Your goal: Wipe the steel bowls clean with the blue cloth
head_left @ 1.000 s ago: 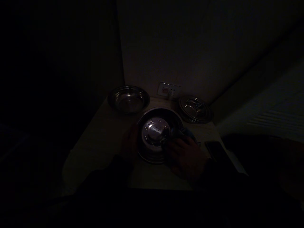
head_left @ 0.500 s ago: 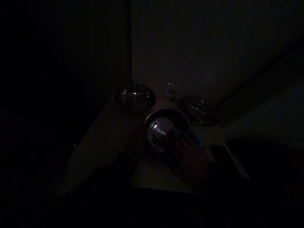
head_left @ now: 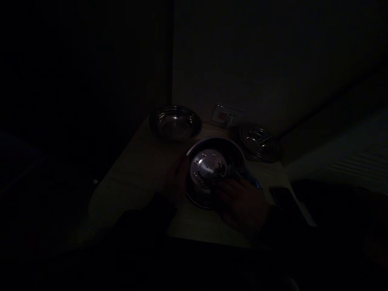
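A: Super dark in here. Where's the metal bowl (head_left: pixel 209 163)?
B: Middle of the table (head_left: pixel 136 173), between both hands, bright spots glinting on its round center.
A: And the hands?
B: Left hand (head_left: pixel 176 178) is against the near-left rim, can't tell if it's actually gripping. Right hand (head_left: pixel 242 202) lies over a bluish cloth, I think (head_left: pixel 251 177), at the bowl's right side. Too dark to tell how tightly those bent fingers close.
A: Anything else?
B: Yeah, another metal bowl (head_left: pixel 176 126) back left, stacked metal dishes (head_left: pixel 259 141) back right, wall socket (head_left: pixel 226 116) between them, phone-like slab (head_left: pixel 283 197) near the right wrist.
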`<state>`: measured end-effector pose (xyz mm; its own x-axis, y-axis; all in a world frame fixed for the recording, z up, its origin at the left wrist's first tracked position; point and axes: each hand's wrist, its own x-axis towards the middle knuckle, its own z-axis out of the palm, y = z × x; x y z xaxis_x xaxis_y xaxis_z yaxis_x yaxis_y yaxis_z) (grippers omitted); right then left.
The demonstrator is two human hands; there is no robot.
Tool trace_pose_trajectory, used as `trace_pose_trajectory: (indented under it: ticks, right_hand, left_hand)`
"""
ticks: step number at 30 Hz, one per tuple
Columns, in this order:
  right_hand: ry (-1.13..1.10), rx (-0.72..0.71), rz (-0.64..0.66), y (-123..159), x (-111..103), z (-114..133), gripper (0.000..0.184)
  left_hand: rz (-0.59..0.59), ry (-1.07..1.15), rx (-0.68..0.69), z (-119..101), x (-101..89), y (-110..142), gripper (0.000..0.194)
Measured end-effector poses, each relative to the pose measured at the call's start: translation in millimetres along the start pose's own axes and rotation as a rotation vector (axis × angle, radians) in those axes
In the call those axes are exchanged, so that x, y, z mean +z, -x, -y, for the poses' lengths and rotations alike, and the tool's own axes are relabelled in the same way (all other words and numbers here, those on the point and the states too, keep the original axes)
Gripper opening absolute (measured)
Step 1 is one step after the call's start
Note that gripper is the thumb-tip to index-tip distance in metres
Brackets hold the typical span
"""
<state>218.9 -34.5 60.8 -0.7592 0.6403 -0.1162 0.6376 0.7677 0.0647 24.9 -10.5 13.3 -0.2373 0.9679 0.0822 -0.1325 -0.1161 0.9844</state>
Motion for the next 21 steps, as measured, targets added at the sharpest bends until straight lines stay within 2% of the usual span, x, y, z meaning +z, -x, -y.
trace_pose_trajectory:
  ticks: [5,9,13,21]
  right_hand:
    - [0.014,0.021,0.007,-0.2,0.1,1.5,0.048]
    - [0.011,0.027,0.024,-3.6,0.6,3.2,0.048]
    - [0.018,0.021,0.017,-8.4,2.7,4.3,0.045]
    - [0.03,0.02,0.026,-13.0,2.7,3.2,0.048]
  left_hand:
    - [-0.014,-0.013,-0.009,-0.7,-0.5,1.3,0.038]
    - [0.019,-0.018,-0.015,-0.4,-1.5,1.9,0.04]
    - [-0.022,-0.045,-0.001,3.1,-1.4,0.3,0.04]
    - [-0.029,-0.044,0.019,0.8,-1.8,0.8,0.042]
